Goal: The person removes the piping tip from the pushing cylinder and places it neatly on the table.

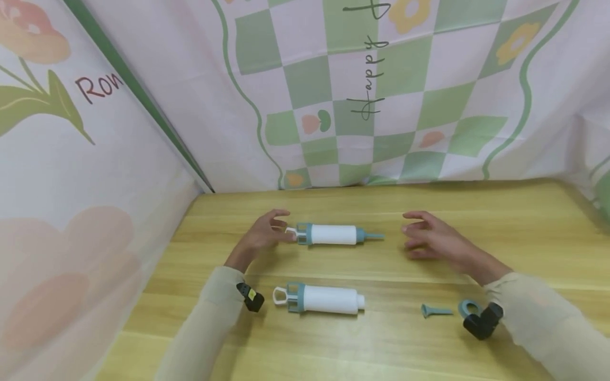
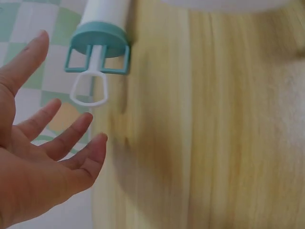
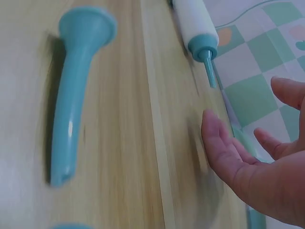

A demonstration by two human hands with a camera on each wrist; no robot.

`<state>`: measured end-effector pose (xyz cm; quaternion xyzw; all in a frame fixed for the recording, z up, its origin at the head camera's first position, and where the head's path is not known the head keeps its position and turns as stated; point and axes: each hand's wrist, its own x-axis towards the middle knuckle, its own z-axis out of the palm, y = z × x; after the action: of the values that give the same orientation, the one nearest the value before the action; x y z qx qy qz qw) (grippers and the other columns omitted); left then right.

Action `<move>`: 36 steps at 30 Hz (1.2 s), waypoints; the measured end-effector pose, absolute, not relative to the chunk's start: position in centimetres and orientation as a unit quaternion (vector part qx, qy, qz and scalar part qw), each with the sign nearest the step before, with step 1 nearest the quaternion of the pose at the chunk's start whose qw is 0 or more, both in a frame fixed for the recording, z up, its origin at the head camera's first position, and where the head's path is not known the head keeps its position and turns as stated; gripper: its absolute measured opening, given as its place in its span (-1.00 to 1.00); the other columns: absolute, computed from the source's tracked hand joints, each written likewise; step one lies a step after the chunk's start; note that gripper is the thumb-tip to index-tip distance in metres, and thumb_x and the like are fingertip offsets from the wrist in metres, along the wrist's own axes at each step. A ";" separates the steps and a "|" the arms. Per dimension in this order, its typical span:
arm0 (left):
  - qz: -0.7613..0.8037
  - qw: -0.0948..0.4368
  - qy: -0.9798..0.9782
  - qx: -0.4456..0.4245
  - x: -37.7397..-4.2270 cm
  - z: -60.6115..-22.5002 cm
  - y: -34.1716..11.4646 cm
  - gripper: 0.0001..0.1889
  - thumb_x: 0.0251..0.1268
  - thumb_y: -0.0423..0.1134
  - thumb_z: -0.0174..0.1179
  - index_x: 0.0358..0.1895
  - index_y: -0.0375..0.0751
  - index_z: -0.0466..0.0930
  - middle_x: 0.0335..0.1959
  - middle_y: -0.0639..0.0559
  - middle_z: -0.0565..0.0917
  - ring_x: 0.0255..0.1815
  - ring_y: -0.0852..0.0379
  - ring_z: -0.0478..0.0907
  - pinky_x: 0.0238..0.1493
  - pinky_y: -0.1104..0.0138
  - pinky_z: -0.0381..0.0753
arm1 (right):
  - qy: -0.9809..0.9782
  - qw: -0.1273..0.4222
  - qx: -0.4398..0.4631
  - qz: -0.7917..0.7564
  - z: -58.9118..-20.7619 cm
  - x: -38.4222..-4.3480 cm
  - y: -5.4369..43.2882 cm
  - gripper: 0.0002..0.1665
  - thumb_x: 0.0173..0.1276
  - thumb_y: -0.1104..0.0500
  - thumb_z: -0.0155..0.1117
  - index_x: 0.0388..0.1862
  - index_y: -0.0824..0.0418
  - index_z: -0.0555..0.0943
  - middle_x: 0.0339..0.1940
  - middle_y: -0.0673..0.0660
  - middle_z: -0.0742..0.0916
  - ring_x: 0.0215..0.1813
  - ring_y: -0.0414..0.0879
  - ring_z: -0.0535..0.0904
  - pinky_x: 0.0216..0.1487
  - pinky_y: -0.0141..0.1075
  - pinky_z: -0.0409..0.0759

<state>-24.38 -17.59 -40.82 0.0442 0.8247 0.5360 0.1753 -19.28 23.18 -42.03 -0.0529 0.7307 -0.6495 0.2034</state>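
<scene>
A syringe-like white tube (image 1: 333, 234) with a teal collar, a looped white pull handle and a thin teal nozzle (image 1: 374, 236) lies across the far part of the table. Around its handle end hovers my left hand (image 1: 264, 232), fingers spread and relaxed. The left wrist view shows a gap between those fingers and the white loop handle (image 2: 89, 90). Beyond the nozzle tip, my right hand (image 1: 436, 239) is held with loosely bent fingers and holds nothing. A second white tube (image 1: 331, 299), without a nozzle, lies nearer, parallel to the first.
On the near right of the wooden table (image 1: 391, 349) lie a loose teal flared nozzle (image 1: 436, 311) and a teal ring (image 1: 469, 306), partly hidden by the right wrist camera. A printed cloth (image 1: 305, 84) hangs along the far edge, another (image 1: 90, 174) at left.
</scene>
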 end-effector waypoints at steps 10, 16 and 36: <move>0.525 0.149 0.834 0.075 -25.4 -42.3 -16.6 -0.22 0.06 -0.37 0.50 0.40 -0.26 0.36 0.16 -0.29 0.55 0.21 -0.25 0.45 0.21 -0.04 0.48 | 0.711 0.217 -0.038 -0.668 -42.6 -19.5 21.3 -0.17 0.53 0.17 0.17 0.54 0.41 -0.02 0.33 0.47 0.31 0.03 0.07 0.56 -0.01 -0.10 0.67; 0.503 0.156 0.842 0.113 -25.7 -43.0 -16.0 -0.27 0.08 -0.34 0.50 0.37 -0.29 0.41 0.13 -0.24 0.57 0.17 -0.20 0.45 0.20 0.01 0.47 | 0.709 0.226 -0.040 -0.666 -42.8 -19.5 20.1 -0.12 0.48 0.18 0.25 0.55 0.40 -0.02 0.34 0.46 0.29 0.00 0.13 0.58 -0.04 -0.09 0.68; 0.505 0.176 0.833 0.146 -25.5 -43.5 -15.0 -0.30 0.05 -0.44 0.49 0.32 -0.30 0.43 0.07 -0.14 0.58 0.10 -0.07 0.49 0.13 0.14 0.51 | 0.746 0.228 -0.053 -0.623 -42.6 -20.7 17.0 -0.25 0.46 0.22 0.27 0.48 0.41 0.17 0.33 0.45 0.41 -0.24 -0.03 0.56 -0.37 -0.27 0.57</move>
<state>-25.55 -15.01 -43.53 0.1464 0.8326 0.5046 0.1756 -20.71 17.03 -42.64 -0.0529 0.7461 -0.6234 0.2277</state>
